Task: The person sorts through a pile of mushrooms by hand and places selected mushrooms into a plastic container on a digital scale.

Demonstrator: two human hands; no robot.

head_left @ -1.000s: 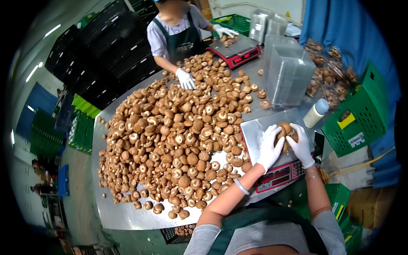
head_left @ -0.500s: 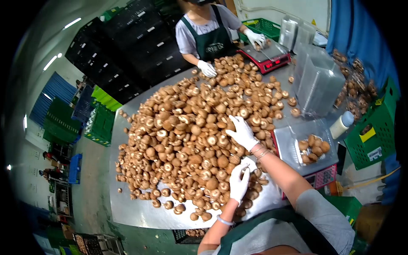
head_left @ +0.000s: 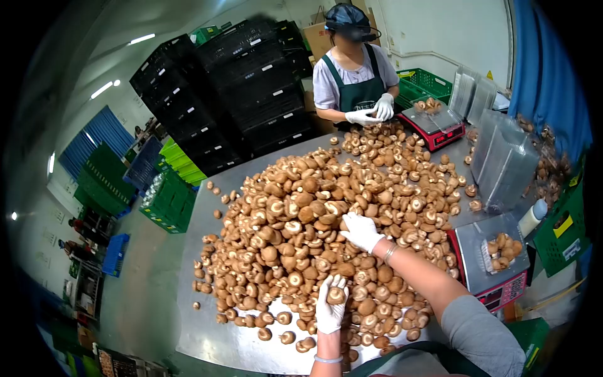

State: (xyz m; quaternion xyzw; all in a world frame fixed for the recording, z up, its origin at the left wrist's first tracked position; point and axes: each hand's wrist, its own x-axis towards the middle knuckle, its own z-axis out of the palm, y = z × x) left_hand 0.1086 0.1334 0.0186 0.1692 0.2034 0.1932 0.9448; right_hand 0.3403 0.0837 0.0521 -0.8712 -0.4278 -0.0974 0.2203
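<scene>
A big heap of brown mushrooms (head_left: 295, 220) with pale stems covers much of the metal table (head_left: 207, 327). Low in the head view, my left hand (head_left: 328, 314), in a white glove, cradles one mushroom (head_left: 336, 295) with its fingers curled up around it. Farther up, my right hand (head_left: 362, 232), also gloved, reaches onto the right part of the heap. Its thumb and fingers are apart, with the tips at the mushrooms. To the right, a clear tray of mushrooms (head_left: 502, 251) rests on a red scale (head_left: 474, 251).
Across the table a co-worker (head_left: 355, 81) in a green apron has both gloved hands together near a second red scale (head_left: 433, 125). Stacked clear trays (head_left: 502, 160) and a white bottle (head_left: 532, 217) stand on the right. Black crates (head_left: 251, 94) are piled behind.
My left hand has turned palm up and now shows a mushroom in it. My right hand's fingers have drawn closer together at the heap. The co-worker's hands have come together; the head view has shifted.
</scene>
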